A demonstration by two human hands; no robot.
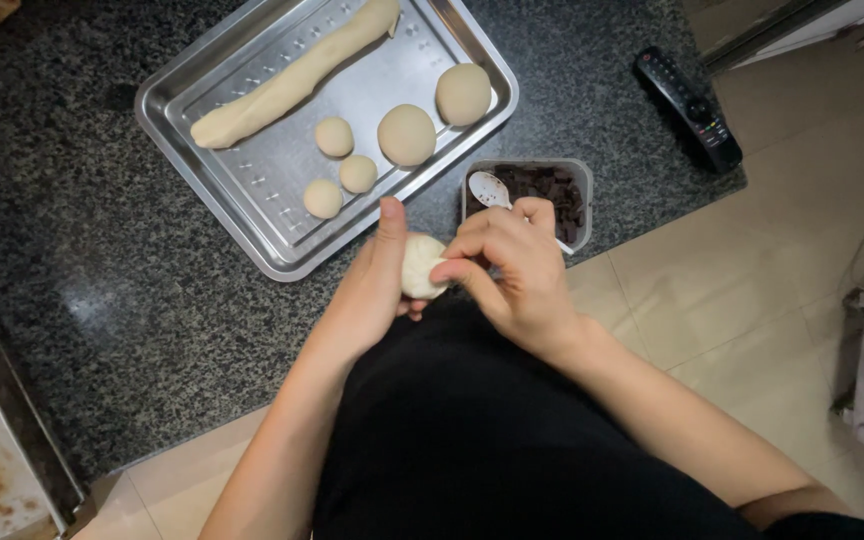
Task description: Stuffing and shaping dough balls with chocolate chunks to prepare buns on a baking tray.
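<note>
Dark speckled granite counter (102, 300) fills the upper left and centre of the frame; pale floor tiles (752, 290) occupy the right side and the lower edge.

Tray (252, 215): rectangular, metal, set at an angle in the upper centre of the frame, resting on the counter.

Dough log (292, 75): long, pale, lying diagonally along the upper part of the tray.

Dough balls: two large ones (407, 134) (463, 94) at the right end of the tray; three small ones (334, 136) (358, 173) (322, 198) grouped just left of them, near the tray's lower rim.

Tub (577, 175): clear plastic, just right of the tray's lower right corner, holding dark chocolate pieces (547, 185). A white spoon (489, 188) rests in it, bowl at the tub's left side.

Remote (689, 108): black, at the upper right, on the counter near its edge.

Left hand (372, 290): centre of the frame, fingers cupped around a dough piece (418, 265), thumb raised along its left side.

Right hand (512, 270): just right of the left hand, partly covering the tub, fingers curled, fingertips (452, 268) pinching the right edge of the dough piece.

Dough piece location: between both hands, above the counter edge, just below the tray's lower right corner.
</note>
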